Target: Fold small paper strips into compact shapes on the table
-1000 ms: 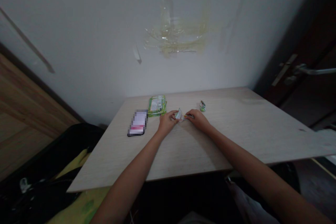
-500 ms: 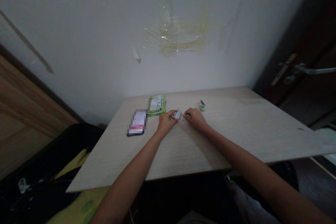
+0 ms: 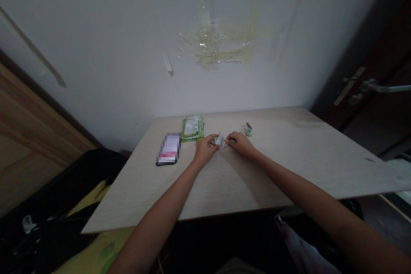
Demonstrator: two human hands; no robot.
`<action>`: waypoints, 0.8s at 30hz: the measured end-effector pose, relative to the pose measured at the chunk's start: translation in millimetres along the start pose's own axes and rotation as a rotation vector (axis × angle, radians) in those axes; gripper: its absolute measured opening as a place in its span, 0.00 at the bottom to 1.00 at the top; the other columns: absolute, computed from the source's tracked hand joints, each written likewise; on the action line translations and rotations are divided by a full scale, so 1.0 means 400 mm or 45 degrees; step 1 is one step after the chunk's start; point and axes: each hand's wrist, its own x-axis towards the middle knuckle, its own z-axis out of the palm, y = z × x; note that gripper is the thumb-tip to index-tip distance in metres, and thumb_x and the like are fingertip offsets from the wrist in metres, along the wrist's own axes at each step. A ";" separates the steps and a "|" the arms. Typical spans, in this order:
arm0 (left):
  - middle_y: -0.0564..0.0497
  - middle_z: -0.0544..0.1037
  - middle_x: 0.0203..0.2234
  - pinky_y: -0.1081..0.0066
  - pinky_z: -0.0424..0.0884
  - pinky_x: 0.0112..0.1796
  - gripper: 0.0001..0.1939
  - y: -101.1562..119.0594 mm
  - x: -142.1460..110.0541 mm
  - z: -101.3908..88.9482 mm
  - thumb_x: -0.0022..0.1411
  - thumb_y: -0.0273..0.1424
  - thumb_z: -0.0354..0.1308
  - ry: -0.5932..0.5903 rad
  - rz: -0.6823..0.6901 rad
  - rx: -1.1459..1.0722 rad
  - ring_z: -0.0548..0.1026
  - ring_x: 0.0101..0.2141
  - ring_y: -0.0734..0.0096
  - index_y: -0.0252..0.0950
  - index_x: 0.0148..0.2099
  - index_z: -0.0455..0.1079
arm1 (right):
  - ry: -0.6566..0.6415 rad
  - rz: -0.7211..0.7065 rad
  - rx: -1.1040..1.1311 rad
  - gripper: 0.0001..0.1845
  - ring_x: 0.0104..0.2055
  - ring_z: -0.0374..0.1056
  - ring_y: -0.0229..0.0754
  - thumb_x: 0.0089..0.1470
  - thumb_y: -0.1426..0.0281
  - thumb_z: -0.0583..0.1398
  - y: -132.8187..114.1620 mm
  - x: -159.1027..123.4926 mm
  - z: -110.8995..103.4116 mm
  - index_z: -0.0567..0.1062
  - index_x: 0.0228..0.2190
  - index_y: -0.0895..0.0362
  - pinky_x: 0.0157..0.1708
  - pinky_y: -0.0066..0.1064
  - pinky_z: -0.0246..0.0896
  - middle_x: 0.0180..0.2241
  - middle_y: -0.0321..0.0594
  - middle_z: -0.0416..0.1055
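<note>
Between my two hands, low over the table, is a small piece of folded paper or wrapper (image 3: 220, 140), whitish with pale green. My left hand (image 3: 206, 147) is closed on its left side, fingers pinched. At its right side my right hand (image 3: 239, 142) pinches its edge, near a small yellowish spot; the fingertips partly hide it. Left of and behind my left hand lies a stack of green and white packets (image 3: 192, 127). A crumpled green and white wrapper (image 3: 248, 129) lies just beyond my right hand.
A phone (image 3: 169, 149) with a blurred screen lies on the left of the pale wooden table (image 3: 282, 137). The wall (image 3: 144, 51) with peeling tape (image 3: 221, 51) rises behind the table. A dark door with a metal handle (image 3: 385, 87) stands at right.
The view has shifted very slightly. Both hands stay at the folded piece, with hardly any visible movement of the fingers.
</note>
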 end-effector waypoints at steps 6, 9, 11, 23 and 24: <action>0.51 0.82 0.34 0.67 0.71 0.44 0.25 0.010 -0.004 0.001 0.51 0.28 0.67 -0.018 0.023 -0.029 0.78 0.39 0.66 0.41 0.54 0.75 | -0.050 -0.009 0.325 0.05 0.38 0.73 0.42 0.51 0.73 0.66 0.053 -0.017 -0.021 0.82 0.33 0.57 0.42 0.31 0.65 0.35 0.42 0.79; 0.51 0.82 0.34 0.66 0.71 0.44 0.25 0.007 -0.004 0.003 0.52 0.28 0.67 -0.016 0.014 -0.042 0.79 0.39 0.65 0.41 0.53 0.75 | -0.064 -0.065 0.396 0.06 0.40 0.74 0.42 0.49 0.75 0.66 0.061 -0.029 -0.024 0.83 0.32 0.55 0.46 0.32 0.67 0.38 0.42 0.79; 0.50 0.83 0.34 0.65 0.71 0.45 0.24 0.005 -0.003 0.005 0.52 0.28 0.67 -0.014 0.006 -0.044 0.79 0.39 0.65 0.41 0.53 0.76 | -0.062 -0.074 0.395 0.06 0.40 0.75 0.42 0.48 0.76 0.66 0.060 -0.032 -0.025 0.83 0.31 0.55 0.47 0.33 0.67 0.39 0.42 0.79; 0.47 0.84 0.35 0.64 0.72 0.44 0.22 0.009 -0.003 0.010 0.53 0.27 0.67 -0.019 -0.006 -0.051 0.79 0.41 0.62 0.39 0.51 0.77 | -0.027 -0.105 0.372 0.05 0.40 0.75 0.42 0.50 0.74 0.66 0.051 -0.034 -0.025 0.83 0.30 0.54 0.48 0.35 0.68 0.38 0.42 0.79; 0.47 0.84 0.36 0.64 0.72 0.44 0.22 0.010 -0.003 0.009 0.53 0.27 0.67 -0.020 -0.013 -0.048 0.79 0.41 0.62 0.39 0.51 0.77 | -0.023 -0.097 0.368 0.05 0.40 0.75 0.42 0.50 0.75 0.66 0.050 -0.035 -0.025 0.83 0.30 0.54 0.48 0.34 0.67 0.38 0.42 0.79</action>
